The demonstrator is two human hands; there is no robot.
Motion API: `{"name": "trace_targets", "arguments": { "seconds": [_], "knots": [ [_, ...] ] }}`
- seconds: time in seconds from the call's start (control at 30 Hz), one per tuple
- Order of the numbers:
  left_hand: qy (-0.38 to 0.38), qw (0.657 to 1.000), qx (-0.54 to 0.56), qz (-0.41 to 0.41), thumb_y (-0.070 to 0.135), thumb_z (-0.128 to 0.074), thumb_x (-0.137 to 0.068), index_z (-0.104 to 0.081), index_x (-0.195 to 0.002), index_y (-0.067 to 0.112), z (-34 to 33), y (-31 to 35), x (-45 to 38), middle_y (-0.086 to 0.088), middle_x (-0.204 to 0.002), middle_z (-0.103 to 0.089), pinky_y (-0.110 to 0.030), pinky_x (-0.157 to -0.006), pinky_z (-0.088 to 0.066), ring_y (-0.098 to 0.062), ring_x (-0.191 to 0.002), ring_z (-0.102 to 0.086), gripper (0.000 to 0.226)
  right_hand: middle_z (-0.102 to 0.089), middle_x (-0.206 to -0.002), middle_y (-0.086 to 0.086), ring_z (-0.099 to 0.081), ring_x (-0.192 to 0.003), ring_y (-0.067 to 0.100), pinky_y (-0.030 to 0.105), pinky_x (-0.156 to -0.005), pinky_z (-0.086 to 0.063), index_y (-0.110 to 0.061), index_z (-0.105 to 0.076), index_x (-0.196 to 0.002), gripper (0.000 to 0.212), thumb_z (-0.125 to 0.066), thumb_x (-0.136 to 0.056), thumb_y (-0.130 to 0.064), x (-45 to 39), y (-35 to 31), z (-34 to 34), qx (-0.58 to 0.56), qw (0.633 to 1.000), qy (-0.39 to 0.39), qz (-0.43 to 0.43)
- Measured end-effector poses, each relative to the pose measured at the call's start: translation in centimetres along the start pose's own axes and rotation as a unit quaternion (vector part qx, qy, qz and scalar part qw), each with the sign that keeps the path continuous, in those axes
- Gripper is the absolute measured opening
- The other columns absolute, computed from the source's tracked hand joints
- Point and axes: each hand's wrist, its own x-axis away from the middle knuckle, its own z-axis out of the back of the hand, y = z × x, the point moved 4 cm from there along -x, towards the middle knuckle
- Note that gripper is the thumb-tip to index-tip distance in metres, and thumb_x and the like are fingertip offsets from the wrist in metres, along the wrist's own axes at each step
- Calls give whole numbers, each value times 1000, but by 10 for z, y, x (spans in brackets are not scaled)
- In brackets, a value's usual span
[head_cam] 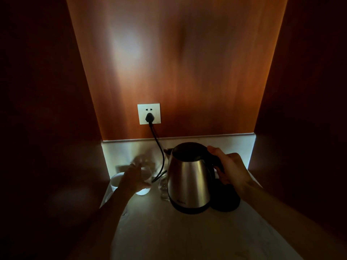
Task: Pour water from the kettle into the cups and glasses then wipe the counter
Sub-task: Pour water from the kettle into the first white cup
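At right on the counter (187,237), right hand (231,168) gripped the steel kettle (189,177) by its handle: likely heavy, rigid; left hand (133,178) loosely spread over fragile white cup (143,190)

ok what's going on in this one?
A person is setting up to pour. The right hand grips the handle of the steel kettle, which seems lifted off its black base. The left hand reaches over a white cup; another white cup stands to its left. A clear glass stands beside the kettle. No water is visibly flowing.
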Motion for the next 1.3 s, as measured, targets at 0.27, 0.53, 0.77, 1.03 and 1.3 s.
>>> {"name": "trace_targets", "arguments": {
  "seconds": [0.27, 0.53, 0.77, 1.03, 1.3],
  "knots": [
    [31, 999, 29, -12, 44, -88, -65, -42, -145, 21, 33, 14, 33, -7, -137, -46, -38, -100, -46, -27, -128, -49, 95, -35, -47, 6, -32, -36, 15, 26, -43, -27, -15, -41, -49, 61, -69, -91, -50, 20, -6, -6, 4, 1000, 2, 10],
    [37, 997, 35, -58, 44, -87, -70, -52, -135, 16, 49, 41, 88, -3, -129, -54, -35, -100, -44, -23, -125, -51, 79, -36, -44, 5, -31, -33, 16, 25, -41, -26, -16, -41, -44, 63, -72, -90, -47, 56, -17, -8, -18, 1000, 8, 14],
    [37, 993, 79, -75, 55, -86, -53, -61, -114, 23, 28, 40, 138, 4, -112, -63, -39, -96, -49, -16, -107, -61, 73, -37, -43, 3, -31, -34, 15, 27, -45, -26, -13, -46, -48, 60, -71, -90, -47, 95, -24, 7, -19, 1000, 6, 17],
    [-3, 989, 133, -64, 68, -76, -41, -56, -135, 28, -20, 51, 193, 8, -124, -51, -29, -96, -49, -14, -117, -56, 104, -36, -38, 4, -31, -30, 17, 26, -42, -24, -13, -46, -41, 65, -71, -91, -47, 131, -19, 34, 3, 1000, 19, 23],
    [11, 985, 150, -81, 54, -88, -53, -50, -141, 30, -42, 67, 226, 10, -126, -50, -27, -95, -50, -12, -117, -60, 99, -35, -43, 7, -29, -36, 19, 30, -47, -23, -6, -48, -53, 60, -70, -89, -49, 152, -2, 53, 21, 999, 11, 27]
  ]
}}
